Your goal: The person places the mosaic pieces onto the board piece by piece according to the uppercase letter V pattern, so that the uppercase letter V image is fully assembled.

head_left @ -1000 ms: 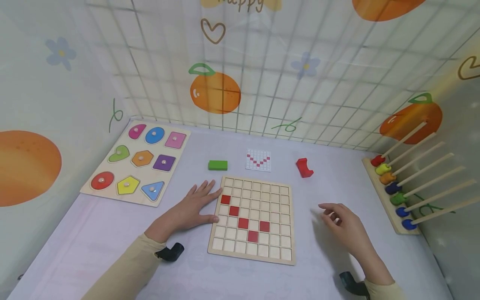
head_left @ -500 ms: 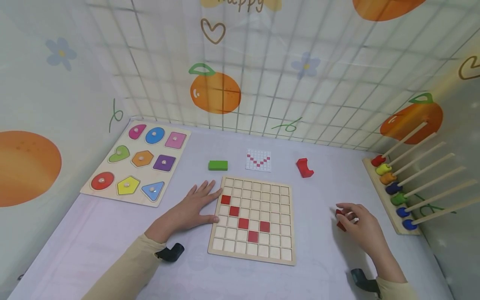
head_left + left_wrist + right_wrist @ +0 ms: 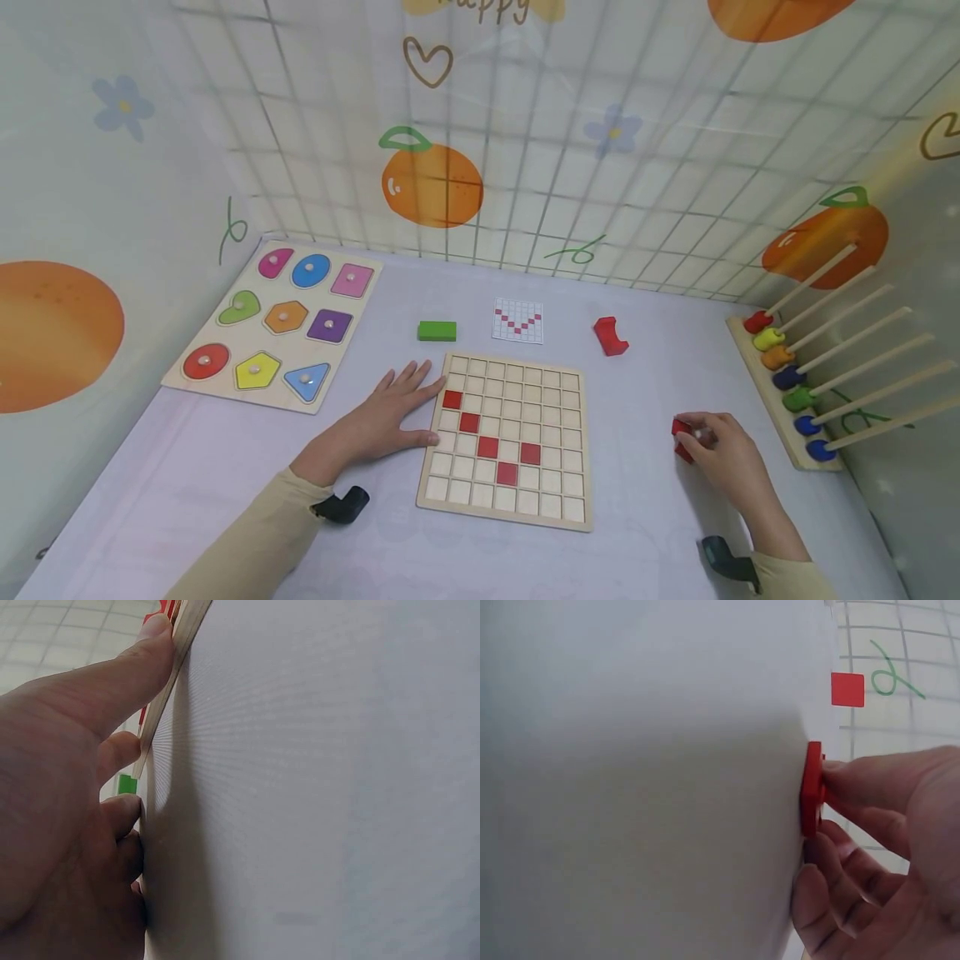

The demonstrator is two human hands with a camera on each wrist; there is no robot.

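Observation:
My left hand lies with spread fingers against the left edge of a wooden grid board. Its thumb touches the board's edge in the left wrist view. Several red squares form a slanting line and a short rise in the pale grid. To the right of the board, my right hand has thumb and bent fingers at a small red block on the table. In the right wrist view the thumb tip meets that red block; the fingers partly hide its shape.
Behind the board are a green block, a pattern card with a red V, and a notched red block. A knobbed shape puzzle lies left. A peg rack with coloured beads stands right, its pegs leaning outward.
My right hand has moved right, away from the board, then lowered a little with its thumb and fingers at the red block, which came into view. My left hand keeps its place.

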